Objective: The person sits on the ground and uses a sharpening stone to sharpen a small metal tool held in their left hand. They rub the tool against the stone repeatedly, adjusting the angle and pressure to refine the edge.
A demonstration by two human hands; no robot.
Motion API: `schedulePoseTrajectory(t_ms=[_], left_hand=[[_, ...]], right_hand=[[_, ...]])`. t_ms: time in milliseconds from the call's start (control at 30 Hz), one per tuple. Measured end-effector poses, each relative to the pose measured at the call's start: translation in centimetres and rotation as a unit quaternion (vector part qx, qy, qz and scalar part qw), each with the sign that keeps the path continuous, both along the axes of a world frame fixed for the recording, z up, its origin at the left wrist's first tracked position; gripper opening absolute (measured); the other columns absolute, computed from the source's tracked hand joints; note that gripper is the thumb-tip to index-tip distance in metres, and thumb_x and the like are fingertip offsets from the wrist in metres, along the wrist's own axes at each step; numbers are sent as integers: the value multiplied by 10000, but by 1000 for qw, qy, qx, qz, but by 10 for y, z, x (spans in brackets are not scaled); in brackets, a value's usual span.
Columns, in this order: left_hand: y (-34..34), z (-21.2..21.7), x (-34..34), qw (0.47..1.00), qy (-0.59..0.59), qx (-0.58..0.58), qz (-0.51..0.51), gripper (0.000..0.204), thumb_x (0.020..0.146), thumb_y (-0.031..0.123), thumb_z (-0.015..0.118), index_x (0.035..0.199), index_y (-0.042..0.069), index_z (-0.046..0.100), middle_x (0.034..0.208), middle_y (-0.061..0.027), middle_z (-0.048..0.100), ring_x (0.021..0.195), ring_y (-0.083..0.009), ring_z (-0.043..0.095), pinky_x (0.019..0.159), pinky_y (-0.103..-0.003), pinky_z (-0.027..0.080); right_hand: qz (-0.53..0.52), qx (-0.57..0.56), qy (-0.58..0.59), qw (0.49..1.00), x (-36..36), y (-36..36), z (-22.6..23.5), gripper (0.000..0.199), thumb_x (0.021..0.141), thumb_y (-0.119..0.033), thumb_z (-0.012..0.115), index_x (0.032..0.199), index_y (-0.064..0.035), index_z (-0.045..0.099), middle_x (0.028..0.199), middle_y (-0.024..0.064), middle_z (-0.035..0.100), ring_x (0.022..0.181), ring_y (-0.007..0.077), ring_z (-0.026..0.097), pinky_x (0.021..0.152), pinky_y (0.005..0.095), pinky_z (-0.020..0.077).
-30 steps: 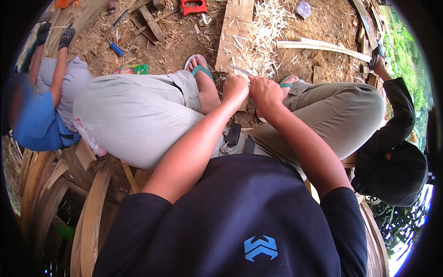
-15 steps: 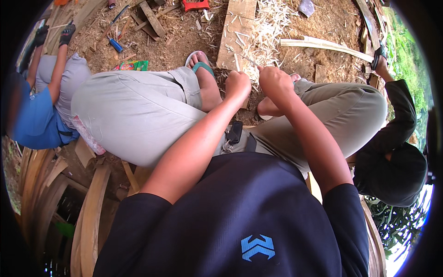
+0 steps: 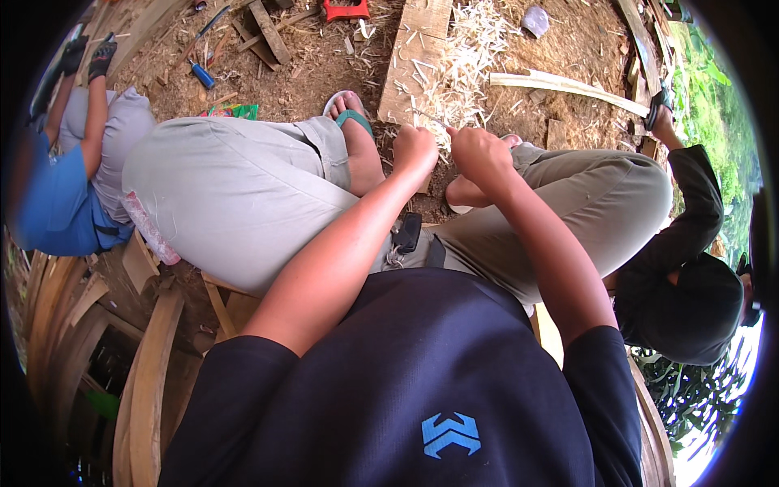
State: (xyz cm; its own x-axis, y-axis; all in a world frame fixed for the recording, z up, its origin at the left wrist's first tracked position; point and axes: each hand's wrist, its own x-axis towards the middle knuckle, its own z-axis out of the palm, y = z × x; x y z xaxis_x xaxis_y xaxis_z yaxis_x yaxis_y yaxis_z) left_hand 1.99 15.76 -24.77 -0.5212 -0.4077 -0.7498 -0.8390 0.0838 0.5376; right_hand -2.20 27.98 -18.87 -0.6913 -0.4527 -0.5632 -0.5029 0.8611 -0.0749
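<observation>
I note both hands raised between the knees, clenched close together. The left hand (image 3: 416,148) is closed in a fist, the right hand (image 3: 480,154) likewise; a thin pale sliver (image 3: 432,122) shows just above the gap between them, and I judge it to be the end of a small wooden piece held in both fists, though what else the right hand may grip I cannot tell.

Change observed: a second ago the two hands were pressed together over the right knee; half a second ago they had drawn apart; now they sit nearer again and slightly further forward. I read this as one stroke of a repeated whittling motion, so the work is mid-cycle, not finished.

Just beyond the hands lies a flat plank (image 3: 415,61) on the dirt ground (image 3: 316,73), with a heap of pale shavings (image 3: 471,49) beside it, evidence of cutting. A long curved strip of wood (image 3: 568,85) lies further out to the right of the hands. The left foot in a green sandal (image 3: 350,122) rests just left of the left hand. A blue-handled tool (image 3: 203,75) and a red object (image 3: 346,10) lie well beyond to the left.

Two other people sit nearby: one in blue far left, one in dark clothing at the right.
</observation>
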Motion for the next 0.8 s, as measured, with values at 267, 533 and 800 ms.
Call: schedulePoseTrajectory(t_ms=[267,533,800], left_hand=[[2,20,-2,999,-4,-21,-30,361,970,219,491,1058,-102,628,1052,-315,672,995,-422,671,835,-482,510],[3,27,-4,999,-10,-37,-8,327,916,188,511,998,-98,645,1013,-346,673,1018,-473,663,880,-527,522],[3,12,-1,1000,7,-12,-8,386,945,195,453,1008,-134,646,1034,-376,655,1047,-478,650,916,-531,508]], right_hand=[[-12,-32,24,999,11,-2,-46,479,1072,-320,419,786,-50,692,765,146,721,722,296,737,613,394,590],[-150,12,-68,986,6,-26,-37,503,1089,-344,369,927,-40,736,952,167,749,910,301,750,703,420,605],[-165,51,-50,984,-6,-24,-57,485,1092,-344,362,973,-58,735,981,155,753,925,292,751,712,395,607]])
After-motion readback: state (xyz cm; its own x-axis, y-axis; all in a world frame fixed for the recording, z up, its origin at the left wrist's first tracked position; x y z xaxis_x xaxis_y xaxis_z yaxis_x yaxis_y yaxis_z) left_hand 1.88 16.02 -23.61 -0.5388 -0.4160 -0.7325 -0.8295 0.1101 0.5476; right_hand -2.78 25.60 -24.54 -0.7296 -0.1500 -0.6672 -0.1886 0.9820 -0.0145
